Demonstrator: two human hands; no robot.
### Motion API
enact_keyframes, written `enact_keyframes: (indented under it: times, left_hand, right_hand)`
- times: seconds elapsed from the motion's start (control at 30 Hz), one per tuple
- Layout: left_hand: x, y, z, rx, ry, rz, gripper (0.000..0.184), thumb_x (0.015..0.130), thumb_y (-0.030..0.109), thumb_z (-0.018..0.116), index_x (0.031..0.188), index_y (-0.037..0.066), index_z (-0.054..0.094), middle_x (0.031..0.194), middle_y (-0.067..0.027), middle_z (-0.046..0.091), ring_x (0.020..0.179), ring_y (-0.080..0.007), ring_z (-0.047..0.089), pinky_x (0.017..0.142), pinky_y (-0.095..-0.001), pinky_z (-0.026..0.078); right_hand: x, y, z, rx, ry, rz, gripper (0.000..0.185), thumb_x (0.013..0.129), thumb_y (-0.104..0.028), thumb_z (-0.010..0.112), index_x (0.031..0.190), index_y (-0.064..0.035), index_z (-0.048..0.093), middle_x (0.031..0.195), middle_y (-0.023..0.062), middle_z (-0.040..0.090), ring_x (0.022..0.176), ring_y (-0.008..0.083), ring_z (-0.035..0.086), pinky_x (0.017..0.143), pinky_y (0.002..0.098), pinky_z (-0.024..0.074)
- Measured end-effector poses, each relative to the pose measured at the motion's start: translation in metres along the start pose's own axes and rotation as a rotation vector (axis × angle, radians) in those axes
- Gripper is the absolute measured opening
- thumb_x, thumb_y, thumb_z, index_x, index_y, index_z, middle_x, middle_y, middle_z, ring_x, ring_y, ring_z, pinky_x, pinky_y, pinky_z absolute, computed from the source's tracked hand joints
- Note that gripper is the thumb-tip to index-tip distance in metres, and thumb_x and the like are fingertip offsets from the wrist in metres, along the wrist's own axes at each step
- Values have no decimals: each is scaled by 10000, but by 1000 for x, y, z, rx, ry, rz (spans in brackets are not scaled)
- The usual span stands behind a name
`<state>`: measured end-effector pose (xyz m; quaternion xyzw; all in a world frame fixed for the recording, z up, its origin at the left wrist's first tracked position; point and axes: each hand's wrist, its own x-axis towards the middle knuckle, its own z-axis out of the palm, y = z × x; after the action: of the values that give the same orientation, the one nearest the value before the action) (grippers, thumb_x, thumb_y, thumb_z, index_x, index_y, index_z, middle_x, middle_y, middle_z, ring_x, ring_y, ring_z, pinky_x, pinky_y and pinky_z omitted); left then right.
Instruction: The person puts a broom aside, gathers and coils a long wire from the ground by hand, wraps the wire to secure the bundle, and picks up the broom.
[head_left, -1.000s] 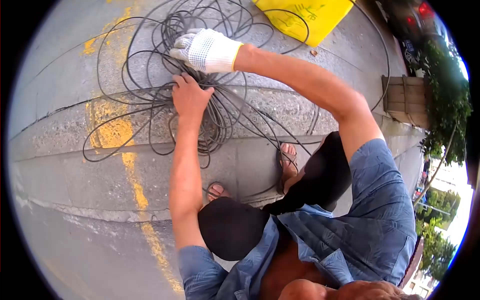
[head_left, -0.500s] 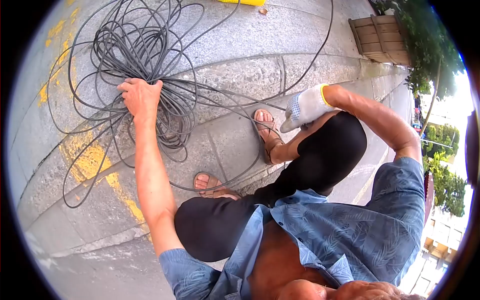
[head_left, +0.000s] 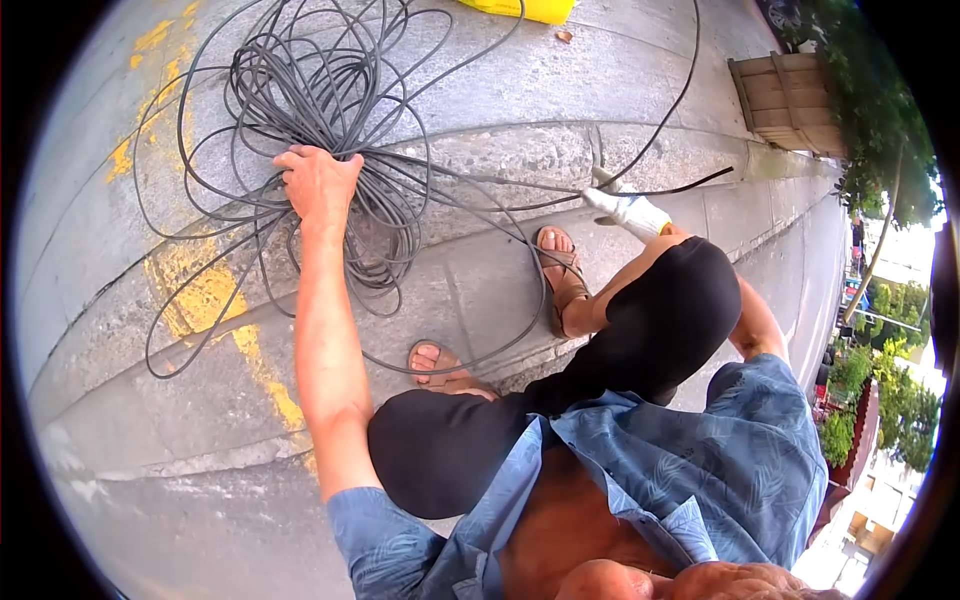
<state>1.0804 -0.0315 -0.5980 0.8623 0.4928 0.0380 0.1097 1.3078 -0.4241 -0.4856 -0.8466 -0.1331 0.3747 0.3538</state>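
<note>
A large, loose coil of dark grey cable (head_left: 300,85) spreads over the pavement at the upper left. My left hand (head_left: 320,185), bare, is closed over the gathered middle of the coil, its fingertips partly hidden. To the right, my right hand (head_left: 636,212) wears a white glove with a yellow cuff. A cable strand runs from the coil into it, between gloved thumb and fingers. Beyond the hand the free cable end (head_left: 705,180) sticks out to the right. Other loops fan out below and left of the bundle, one passing near my sandalled feet (head_left: 437,362).
Yellow paint (head_left: 205,290) marks the kerb (head_left: 500,150) at left. At the top lies a yellow object (head_left: 545,8), cut off by the view's edge, near a small dry leaf (head_left: 564,37). A wooden planter (head_left: 790,100) with greenery stands at the upper right.
My right hand has turned and shifted toward the strand, and the free cable end now sticks out past it. My left hand keeps its hold on the coil. The whole view has shifted slightly.
</note>
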Motion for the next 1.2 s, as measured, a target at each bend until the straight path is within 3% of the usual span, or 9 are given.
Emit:
enact_keyframes:
  times: [0.17, 0.33, 0.4, 0.47, 0.53, 0.6, 0.77, 1.0, 1.2]
  left_hand:
    - [-2, -1, -2, -26, -14, 7, 1150, 821, 595, 847, 1484, -244, 425, 1470, -497, 472, 1224, -527, 675, 1048, -490, 582]
    - [-1, -11, 6, -101, 4, 9, 1154, 784, 555, 882, 1493, -234, 427, 1513, -487, 436, 1266, -502, 646, 1077, -467, 563]
    - [-1, -13, 4, -154, -11, -2, 1160, 774, 551, 891, 1502, -224, 427, 1524, -473, 437, 1277, -510, 635, 1085, -475, 553]
    - [0, -19, 13, -209, -1, 1, 1163, 769, 553, 893, 1504, -221, 429, 1518, -465, 450, 1281, -515, 630, 1086, -485, 548]
    - [2, -23, 8, -285, -20, -4, 1163, 764, 553, 894, 1503, -217, 434, 1511, -456, 463, 1285, -518, 624, 1085, -492, 545]
    - [0, -28, -3, -378, -69, -25, 1158, 759, 552, 895, 1501, -212, 442, 1503, -447, 476, 1289, -519, 620, 1081, -499, 544]
    - [-4, -41, 3, -437, -14, -12, 1134, 751, 527, 922, 1496, -190, 455, 1513, -451, 466, 1320, -544, 587, 1093, -540, 526]
    - [-2, -38, 7, -415, -10, -19, 1140, 737, 489, 915, 1549, -149, 432, 1590, -422, 417, 1408, -532, 517, 1160, -525, 478]
    - [1, -53, -6, -550, -151, -7, 1172, 754, 494, 876, 1584, -162, 373, 1630, -421, 368, 1503, -536, 422, 1245, -499, 392]
  right_hand:
    - [68, -18, -18, 694, 114, 31, 1042, 1006, -636, 694, 1677, 38, 269, 1640, 311, 437, 1335, 398, 631, 1090, 522, 537]
    - [77, -143, -16, 43, 310, -206, 699, 1049, -557, 648, 1442, 20, 597, 1098, 210, 774, 740, 252, 766, 649, 360, 624]
    - [79, -181, 9, -225, 160, -188, 442, 1092, -467, 588, 1117, -33, 668, 754, 95, 681, 532, 159, 676, 512, 350, 531]
    - [54, -235, 61, -647, -23, -251, 551, 1096, -506, 531, 1073, 11, 719, 827, 223, 741, 668, 299, 759, 659, 434, 593]
    - [73, -242, 120, -983, -131, -541, 658, 1066, -608, 515, 1107, 7, 747, 915, 259, 764, 842, 407, 771, 775, 494, 580]
    - [104, -242, 174, -1185, -357, -465, 738, 1024, -689, 520, 1222, -15, 745, 1027, 243, 784, 963, 471, 742, 847, 515, 563]
    - [119, -247, 221, -1054, -618, -464, 763, 1012, -728, 540, 1333, -61, 729, 1091, 207, 780, 830, 373, 765, 809, 500, 579]
    - [147, -234, 239, -983, -573, -309, 918, 982, -806, 516, 1369, 3, 710, 1341, 302, 712, 1324, 442, 649, 1084, 480, 500]
    - [145, -200, 254, -497, -401, -181, 882, 871, -741, 736, 1230, 64, 768, 1181, 256, 786, 1102, 342, 750, 936, 446, 553]
